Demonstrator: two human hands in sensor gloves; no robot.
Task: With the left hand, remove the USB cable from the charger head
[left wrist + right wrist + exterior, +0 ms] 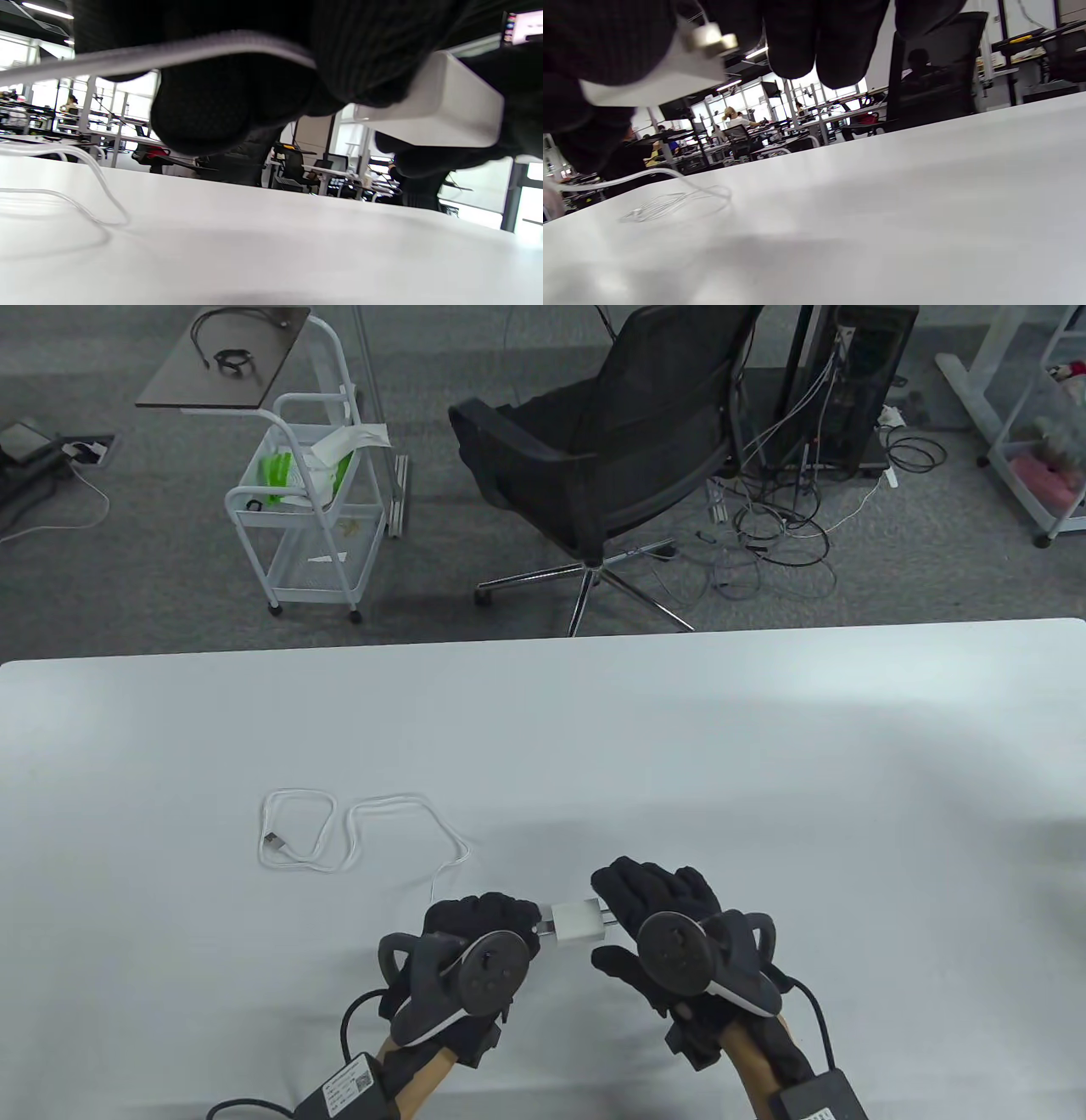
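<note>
The worktop [764,746] carries the cable's [356,823] slack, coiled loosely to the left, so only a short run lifts toward the hands. Both hands hold the charger [577,923] above the worktop: the right hand [670,942] grips its prong end, likely to brace it, while the left hand [475,950] pinches the plug end, seemingly placed to pull the cable straight out.
</note>
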